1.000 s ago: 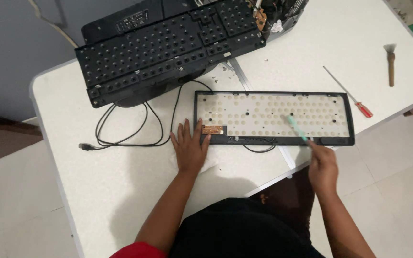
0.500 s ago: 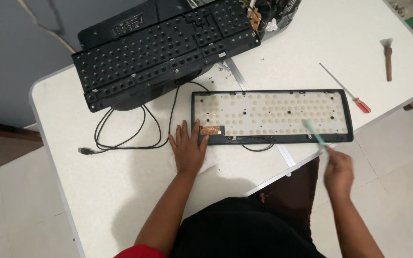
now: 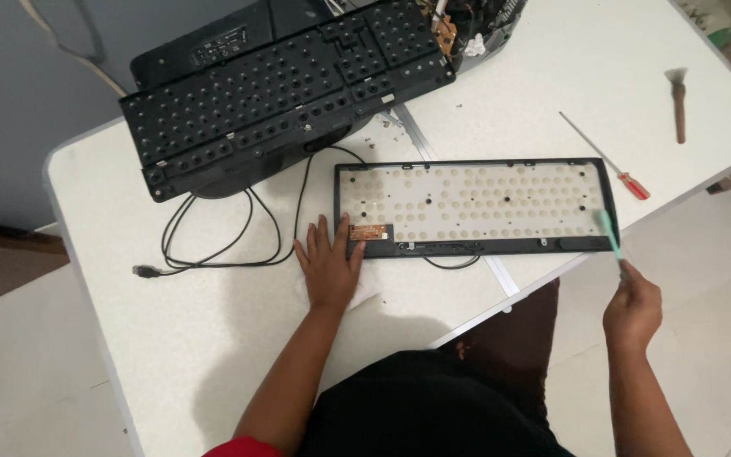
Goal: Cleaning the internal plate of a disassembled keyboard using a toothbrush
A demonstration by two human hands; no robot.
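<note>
A white table (image 3: 171,355) stood on a pale tiled floor (image 3: 10,372) beside a grey wall (image 3: 10,101). The left hand (image 3: 329,264) lay flat, fingers (image 3: 315,241) spread wide, its fingertips touching the corner of the opened keyboard base (image 3: 475,206), near a small brown circuit board (image 3: 367,232). The right hand (image 3: 633,310), off the table edge, had its fingers closed around a green brush (image 3: 609,234) whose tip reached the base's other end. Beyond the fingers lay a black key frame (image 3: 285,97), a cable (image 3: 213,245), a red-handled screwdriver (image 3: 607,157) and a small wooden brush (image 3: 678,101).
</note>
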